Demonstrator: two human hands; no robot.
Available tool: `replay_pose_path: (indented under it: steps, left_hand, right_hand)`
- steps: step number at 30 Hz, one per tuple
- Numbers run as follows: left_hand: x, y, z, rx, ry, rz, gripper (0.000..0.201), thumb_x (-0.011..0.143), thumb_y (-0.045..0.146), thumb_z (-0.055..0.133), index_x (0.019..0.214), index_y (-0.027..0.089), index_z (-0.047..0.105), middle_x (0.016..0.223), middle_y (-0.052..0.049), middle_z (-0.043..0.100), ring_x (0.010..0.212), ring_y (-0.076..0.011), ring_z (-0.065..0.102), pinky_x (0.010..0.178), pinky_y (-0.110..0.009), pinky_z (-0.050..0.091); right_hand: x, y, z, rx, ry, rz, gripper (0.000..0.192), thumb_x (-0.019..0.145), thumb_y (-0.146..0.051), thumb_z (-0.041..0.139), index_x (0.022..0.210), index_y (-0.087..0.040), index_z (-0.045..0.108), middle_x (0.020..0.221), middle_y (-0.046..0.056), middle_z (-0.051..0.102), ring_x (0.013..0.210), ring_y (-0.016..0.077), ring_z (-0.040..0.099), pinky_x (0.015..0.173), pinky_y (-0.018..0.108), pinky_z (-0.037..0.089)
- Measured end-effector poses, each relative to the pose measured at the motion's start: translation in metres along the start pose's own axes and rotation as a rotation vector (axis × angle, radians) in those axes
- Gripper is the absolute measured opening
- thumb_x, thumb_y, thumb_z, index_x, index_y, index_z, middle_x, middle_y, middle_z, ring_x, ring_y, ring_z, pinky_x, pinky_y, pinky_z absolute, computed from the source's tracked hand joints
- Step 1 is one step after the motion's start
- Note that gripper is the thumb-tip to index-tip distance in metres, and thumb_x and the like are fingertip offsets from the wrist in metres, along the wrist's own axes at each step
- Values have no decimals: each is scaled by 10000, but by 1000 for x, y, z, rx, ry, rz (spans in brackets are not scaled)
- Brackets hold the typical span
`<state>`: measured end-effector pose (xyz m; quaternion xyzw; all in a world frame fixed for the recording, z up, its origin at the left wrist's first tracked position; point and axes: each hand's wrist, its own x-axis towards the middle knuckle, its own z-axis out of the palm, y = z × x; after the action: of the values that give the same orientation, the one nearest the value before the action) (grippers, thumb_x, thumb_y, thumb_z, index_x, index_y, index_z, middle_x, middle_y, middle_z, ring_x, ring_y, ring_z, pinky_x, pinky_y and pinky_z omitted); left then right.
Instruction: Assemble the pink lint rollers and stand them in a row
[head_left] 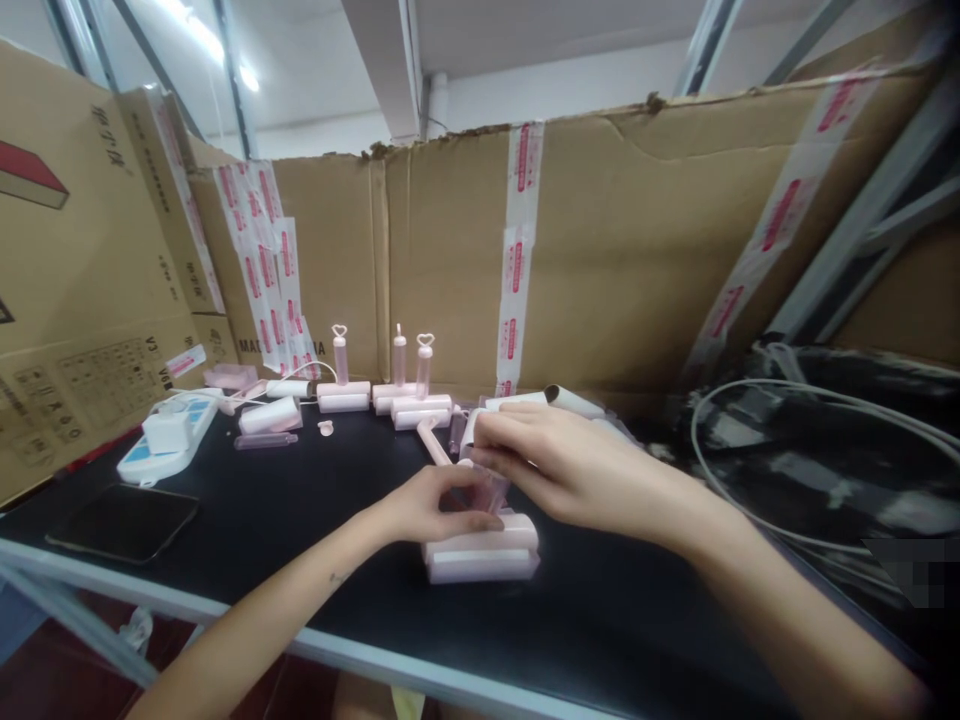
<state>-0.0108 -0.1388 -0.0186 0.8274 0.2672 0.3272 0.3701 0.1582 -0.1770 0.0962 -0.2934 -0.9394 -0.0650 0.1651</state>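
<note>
In front of me on the black table stands a pink-and-white roller-shaped piece (482,550), with a translucent pink tube (493,492) rising from its top. The thumb and fingers of my left hand (442,505) are closed around the lower part of this tube. Just above it, my right hand (536,455) is closed in a pinch; what its fingertips hold is hidden. A pale pink stick-like part (435,443) slants behind my left hand. Farther back, several similar pink-and-white pieces stand with upright tubes, such as one roller piece (343,397) topped by a heart-shaped loop (340,331).
On the left lie a dark phone (124,522) and a white-and-blue power strip (169,450) with a plug. Loose white rolls (270,415) and a clear pink tube (266,440) lie nearby. Taped cardboard walls (615,250) close off the back. White cable (701,440) loops at right.
</note>
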Motion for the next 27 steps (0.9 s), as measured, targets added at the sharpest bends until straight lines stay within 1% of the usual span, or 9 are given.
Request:
replay_pose_path:
  steps: [3,7,10,14,17,20,25,27]
  left_hand:
    - [0,4,-1,-22,-18,8,327,751,399,628,921,119,624,863,-57,640,823,-188,596,699,-261,479]
    - [-1,8,-2,-27,-25,-11,322,748,391,633,923,120,632,902,-65,661,846,-191,611,712,-259,483]
    - [-1,8,-3,-13,-24,-20,317,748,380,637,946,132,633,923,-60,668,861,-190,614,715,-257,485]
    - [-2,8,-2,-8,-10,-12,302,747,366,641,945,138,637,917,-57,673,861,-189,618,708,-250,480]
    - [-1,8,-1,7,-8,0,285,752,362,634,931,141,638,903,-50,674,849,-183,616,699,-243,475]
    - [-1,8,-1,48,-8,9,254,765,355,616,893,137,636,895,-50,668,839,-179,609,687,-236,462]
    - [-2,10,-2,35,-26,18,212,776,333,600,847,134,620,912,-55,658,867,-182,603,700,-234,453]
    - [-2,11,-2,25,-29,22,206,773,331,602,830,133,612,917,-57,653,876,-185,602,712,-240,454]
  right_hand:
    - [1,6,-1,21,-2,-1,182,893,-230,403,714,-199,420,632,-6,467,573,122,418,537,244,274]
    - [-1,12,-4,144,-21,-77,168,910,-242,377,764,-191,440,683,7,479,613,124,438,566,236,314]
    - [-2,12,-3,178,-23,-65,167,910,-237,376,765,-187,442,699,15,478,639,128,448,582,234,332]
    - [0,11,-2,170,-51,-39,159,896,-213,392,742,-191,424,697,10,488,627,122,449,577,226,334]
    - [4,12,-5,127,-132,-21,145,882,-215,411,740,-197,431,678,0,512,598,117,462,563,225,320]
    - [7,15,-8,62,-204,13,112,859,-219,438,751,-206,462,664,-8,544,571,116,481,549,227,304]
    - [16,9,-13,21,-239,53,94,828,-207,462,766,-210,533,670,-7,582,564,115,497,528,223,293]
    - [22,4,-17,31,-264,52,103,814,-204,480,740,-203,553,661,-8,587,556,111,492,520,221,290]
